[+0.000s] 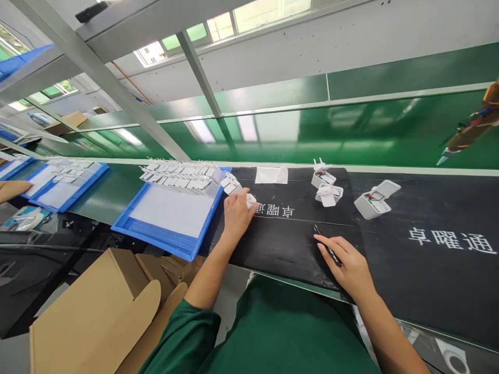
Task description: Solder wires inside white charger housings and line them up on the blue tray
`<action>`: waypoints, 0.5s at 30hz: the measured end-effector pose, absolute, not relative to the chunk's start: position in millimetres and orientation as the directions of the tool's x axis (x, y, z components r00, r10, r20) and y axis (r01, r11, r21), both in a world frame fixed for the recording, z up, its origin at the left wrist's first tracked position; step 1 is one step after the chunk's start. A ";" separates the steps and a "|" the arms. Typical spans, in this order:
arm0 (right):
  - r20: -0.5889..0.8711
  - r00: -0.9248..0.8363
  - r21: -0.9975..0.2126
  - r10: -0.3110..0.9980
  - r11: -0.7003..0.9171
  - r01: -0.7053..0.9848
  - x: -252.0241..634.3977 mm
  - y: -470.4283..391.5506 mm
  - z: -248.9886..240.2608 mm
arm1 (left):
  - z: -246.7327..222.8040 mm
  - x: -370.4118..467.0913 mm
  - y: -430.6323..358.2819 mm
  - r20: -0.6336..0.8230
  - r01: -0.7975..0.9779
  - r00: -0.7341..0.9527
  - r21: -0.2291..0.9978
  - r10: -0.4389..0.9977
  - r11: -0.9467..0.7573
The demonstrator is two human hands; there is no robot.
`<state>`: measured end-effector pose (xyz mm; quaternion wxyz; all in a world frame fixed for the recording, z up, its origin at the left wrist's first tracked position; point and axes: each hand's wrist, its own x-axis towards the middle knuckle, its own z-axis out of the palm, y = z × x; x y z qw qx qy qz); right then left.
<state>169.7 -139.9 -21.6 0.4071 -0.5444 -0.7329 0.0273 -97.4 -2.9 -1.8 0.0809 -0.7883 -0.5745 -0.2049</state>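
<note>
My left hand (236, 217) is closed around a small white plastic piece (251, 200) beside the blue tray's right edge. Just behind its fingers is a small white plastic case (230, 183); whether the two are one item I cannot tell. My right hand (348, 266) grips thin black tweezers (332, 254), their tips pointing up and left over the black mat (284, 249). Past the tips stand two small white cases, a rear one (323, 179) and a nearer one (329, 196). To the right, another white case (372, 205) has its lid up, with red and green parts inside.
Rows of white pieces (177, 175) fill the back of the blue tray (156, 236). Farther left is another blue tray (66, 203) near someone else's arm (13, 190). A white sheet (272, 175) lies behind. An orange-brown tool (473, 122) hangs at right; cardboard boxes (93, 311) stand below.
</note>
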 end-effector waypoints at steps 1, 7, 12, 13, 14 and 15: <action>0.569 -0.080 -0.482 0.818 0.411 0.774 169.9 -140.0 -22.2 | -1.2 -101.4 5.7 0.408 0.956 0.224 0.085 0.885 -0.281; 0.573 -0.079 -0.491 0.816 0.420 0.763 170.8 -140.7 -23.0 | 1.0 -114.9 32.8 0.447 0.974 0.096 0.140 0.889 -0.176; 0.578 -0.082 -0.499 0.812 0.432 0.751 170.7 -139.7 -19.7 | 10.7 -135.3 56.9 0.191 0.879 0.112 0.440 0.975 -0.187; 0.576 -0.081 -0.504 0.813 0.431 0.748 170.6 -139.5 -19.2 | 12.8 -138.8 61.5 0.124 0.858 0.146 0.478 0.982 -0.188; 0.574 -0.081 -0.507 0.815 0.431 0.746 170.6 -139.5 -18.9 | 14.5 -141.2 64.9 0.079 0.846 0.175 0.499 0.982 -0.190; 0.573 -0.080 -0.509 0.816 0.430 0.746 170.5 -139.5 -18.8 | 15.8 -142.2 66.9 0.059 0.841 0.188 0.507 0.980 -0.192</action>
